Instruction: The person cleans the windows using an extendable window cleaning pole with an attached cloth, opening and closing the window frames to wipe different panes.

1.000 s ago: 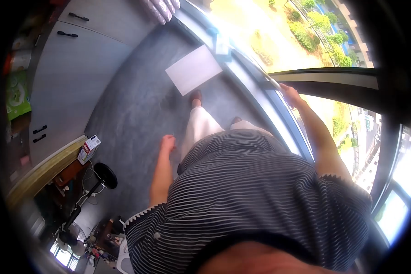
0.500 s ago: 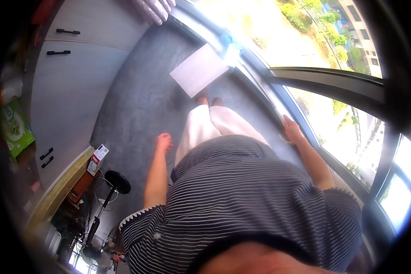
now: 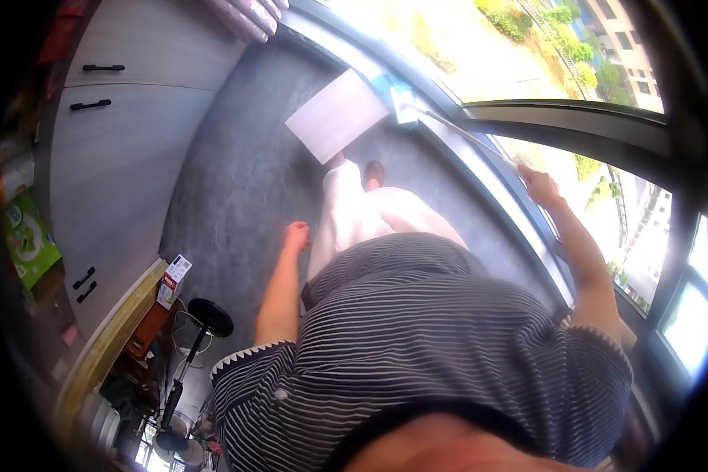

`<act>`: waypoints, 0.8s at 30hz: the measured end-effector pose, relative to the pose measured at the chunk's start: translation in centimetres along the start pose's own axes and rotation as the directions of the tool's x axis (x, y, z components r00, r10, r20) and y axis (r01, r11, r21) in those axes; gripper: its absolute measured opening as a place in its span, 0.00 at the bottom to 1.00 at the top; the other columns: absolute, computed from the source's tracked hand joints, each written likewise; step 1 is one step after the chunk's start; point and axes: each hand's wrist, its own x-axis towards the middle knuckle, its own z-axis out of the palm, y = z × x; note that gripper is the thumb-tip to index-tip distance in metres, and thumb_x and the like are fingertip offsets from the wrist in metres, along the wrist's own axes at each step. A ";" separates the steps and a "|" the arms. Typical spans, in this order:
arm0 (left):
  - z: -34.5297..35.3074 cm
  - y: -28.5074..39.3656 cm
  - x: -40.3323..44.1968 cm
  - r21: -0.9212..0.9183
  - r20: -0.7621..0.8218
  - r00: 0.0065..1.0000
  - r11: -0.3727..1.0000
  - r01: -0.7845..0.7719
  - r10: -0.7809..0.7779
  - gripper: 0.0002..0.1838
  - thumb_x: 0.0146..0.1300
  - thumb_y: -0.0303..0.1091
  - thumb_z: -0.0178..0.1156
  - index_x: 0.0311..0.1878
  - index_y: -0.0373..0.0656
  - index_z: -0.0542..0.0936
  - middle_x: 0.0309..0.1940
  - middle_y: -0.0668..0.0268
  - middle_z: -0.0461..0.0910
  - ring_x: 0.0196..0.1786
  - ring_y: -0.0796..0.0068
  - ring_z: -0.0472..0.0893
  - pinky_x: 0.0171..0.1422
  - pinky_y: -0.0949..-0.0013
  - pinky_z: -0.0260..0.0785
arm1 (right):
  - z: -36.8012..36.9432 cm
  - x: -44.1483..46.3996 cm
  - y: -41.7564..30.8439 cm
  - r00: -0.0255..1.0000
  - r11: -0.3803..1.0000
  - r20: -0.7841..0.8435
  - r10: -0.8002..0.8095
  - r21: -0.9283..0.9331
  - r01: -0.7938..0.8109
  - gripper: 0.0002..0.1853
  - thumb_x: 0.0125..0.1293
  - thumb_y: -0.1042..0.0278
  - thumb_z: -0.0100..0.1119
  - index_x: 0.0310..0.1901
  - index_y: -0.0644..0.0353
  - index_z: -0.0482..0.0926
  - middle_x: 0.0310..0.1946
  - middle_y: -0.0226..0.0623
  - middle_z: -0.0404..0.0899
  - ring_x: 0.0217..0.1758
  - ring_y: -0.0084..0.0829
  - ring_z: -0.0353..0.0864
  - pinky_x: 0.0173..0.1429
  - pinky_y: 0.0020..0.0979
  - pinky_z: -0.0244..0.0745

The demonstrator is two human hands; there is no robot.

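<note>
My right hand [image 3: 540,186] is closed around the end of a pale pole [image 3: 480,143], beside the window frame. At the pole's far end is a light-blue and white head [image 3: 402,99], close to the window ledge. Its exact kind is too washed out to tell. My left hand [image 3: 296,236] hangs beside the white trousers [image 3: 354,208] with its fingers curled in, and nothing shows in it. A pale square panel [image 3: 338,116] lies ahead of my feet, left of the blue and white head.
Windows [image 3: 558,134] with dark frames run along the right. Pale cabinets [image 3: 134,157] with black handles line the left. A black round-topped stand [image 3: 210,317] and a small box [image 3: 175,281] are at lower left. Grey floor [image 3: 228,173] lies between.
My right hand has moved outward along the window, and the pole it grips now shows plainly. One foot has shifted. My left hand stays low at my side.
</note>
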 end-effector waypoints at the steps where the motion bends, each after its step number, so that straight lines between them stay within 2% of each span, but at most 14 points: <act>1: 0.0 0.1 0.2 0.020 -0.010 1.000 1.000 -0.003 0.003 0.17 0.55 0.33 0.51 0.48 0.43 0.75 0.28 0.64 0.78 0.23 0.74 0.77 0.21 0.70 0.67 | -1.6 0.1 -0.6 1.000 1.000 0.007 -0.021 -0.021 0.021 0.16 0.65 0.60 0.40 0.53 0.37 0.72 0.37 0.44 0.79 0.41 0.46 0.77 0.46 0.44 0.69; 5: -1.3 1.3 0.8 0.114 -0.076 0.993 0.990 -0.086 0.095 0.17 0.54 0.33 0.51 0.47 0.42 0.77 0.29 0.62 0.80 0.25 0.70 0.79 0.23 0.68 0.70 | -2.7 1.4 -0.9 0.998 0.993 -0.003 -0.061 -0.106 0.060 0.16 0.64 0.62 0.41 0.53 0.39 0.71 0.33 0.45 0.79 0.38 0.46 0.78 0.44 0.44 0.70; 9: -3.2 2.8 1.1 0.016 -0.080 0.996 0.999 -0.047 0.048 0.16 0.52 0.32 0.53 0.44 0.40 0.78 0.30 0.61 0.80 0.25 0.69 0.79 0.25 0.67 0.71 | -2.2 1.3 -0.7 0.994 0.987 -0.048 -0.100 -0.131 0.093 0.15 0.63 0.63 0.43 0.51 0.40 0.71 0.26 0.45 0.78 0.32 0.46 0.78 0.38 0.45 0.71; 13: -6.4 5.2 2.0 0.102 -0.051 0.998 0.994 -0.037 0.042 0.15 0.51 0.32 0.53 0.42 0.40 0.79 0.31 0.60 0.80 0.25 0.69 0.79 0.27 0.66 0.72 | -2.0 0.8 -1.6 0.978 0.983 -0.151 -0.140 -0.142 0.119 0.13 0.62 0.63 0.46 0.48 0.41 0.72 0.23 0.43 0.77 0.28 0.46 0.78 0.33 0.46 0.71; 16: -8.0 8.5 4.3 0.203 -0.038 0.996 0.977 -0.068 0.077 0.14 0.51 0.32 0.53 0.41 0.39 0.79 0.31 0.59 0.80 0.24 0.67 0.80 0.30 0.65 0.73 | -1.2 0.3 -2.6 0.980 0.992 -0.156 -0.127 -0.038 0.122 0.13 0.62 0.63 0.47 0.48 0.41 0.72 0.23 0.45 0.77 0.29 0.47 0.78 0.34 0.46 0.71; 17: -8.1 10.6 4.9 0.212 -0.022 0.983 0.961 -0.175 0.184 0.14 0.51 0.33 0.53 0.40 0.39 0.79 0.31 0.59 0.80 0.23 0.68 0.79 0.31 0.66 0.73 | -0.7 0.0 -2.8 0.988 0.994 -0.126 -0.085 0.062 0.093 0.13 0.60 0.63 0.49 0.48 0.42 0.73 0.24 0.47 0.78 0.29 0.48 0.78 0.35 0.45 0.72; 18: -8.0 13.9 4.6 0.217 -0.008 0.957 0.935 -0.281 0.290 0.14 0.51 0.33 0.53 0.40 0.39 0.79 0.30 0.59 0.80 0.22 0.68 0.79 0.31 0.67 0.73 | 0.3 0.1 -2.9 0.978 0.982 -0.183 -0.104 0.137 0.130 0.16 0.58 0.64 0.51 0.50 0.43 0.73 0.23 0.46 0.77 0.28 0.47 0.78 0.36 0.43 0.72; 19: -7.4 17.2 4.0 0.185 0.023 0.940 0.923 -0.338 0.340 0.15 0.51 0.34 0.52 0.41 0.39 0.79 0.30 0.60 0.80 0.22 0.69 0.79 0.32 0.69 0.72 | -0.9 -0.2 -4.4 1.000 0.963 -0.009 0.012 0.270 -0.009 0.18 0.57 0.66 0.52 0.52 0.45 0.73 0.22 0.45 0.77 0.28 0.42 0.78 0.35 0.40 0.72; 20: -6.3 20.2 3.2 0.157 0.057 0.920 0.907 -0.391 0.387 0.15 0.51 0.34 0.52 0.41 0.39 0.79 0.29 0.60 0.80 0.22 0.70 0.79 0.33 0.70 0.72 | -2.9 -1.2 -6.5 0.977 0.911 0.184 0.110 0.374 -0.173 0.21 0.56 0.67 0.53 0.53 0.47 0.72 0.21 0.43 0.77 0.27 0.36 0.78 0.33 0.37 0.73; 21: -4.8 22.7 2.6 0.100 0.125 0.904 0.901 -0.422 0.410 0.15 0.52 0.34 0.52 0.41 0.39 0.79 0.28 0.61 0.80 0.21 0.71 0.79 0.32 0.70 0.72 | -4.8 -1.7 -7.5 0.884 0.747 0.457 0.102 0.551 -0.371 0.27 0.54 0.69 0.54 0.58 0.51 0.68 0.25 0.38 0.76 0.27 0.25 0.75 0.27 0.29 0.70; 23: -0.8 27.1 0.7 -0.022 0.310 0.825 0.871 -0.491 0.473 0.16 0.51 0.34 0.52 0.43 0.39 0.78 0.28 0.61 0.80 0.21 0.72 0.78 0.31 0.71 0.72 | -5.8 -2.9 -8.8 0.872 0.499 0.486 0.056 0.743 -0.446 0.30 0.53 0.70 0.54 0.61 0.53 0.63 0.28 0.37 0.75 0.26 0.23 0.73 0.24 0.26 0.68; 24: 2.4 28.0 0.4 -0.057 0.361 0.807 0.875 -0.480 0.466 0.18 0.52 0.34 0.52 0.45 0.37 0.77 0.30 0.59 0.79 0.21 0.70 0.78 0.29 0.71 0.72 | -5.9 -3.6 -8.9 0.869 0.356 0.494 0.029 0.807 -0.471 0.31 0.53 0.71 0.54 0.62 0.54 0.61 0.30 0.37 0.74 0.26 0.21 0.72 0.22 0.24 0.66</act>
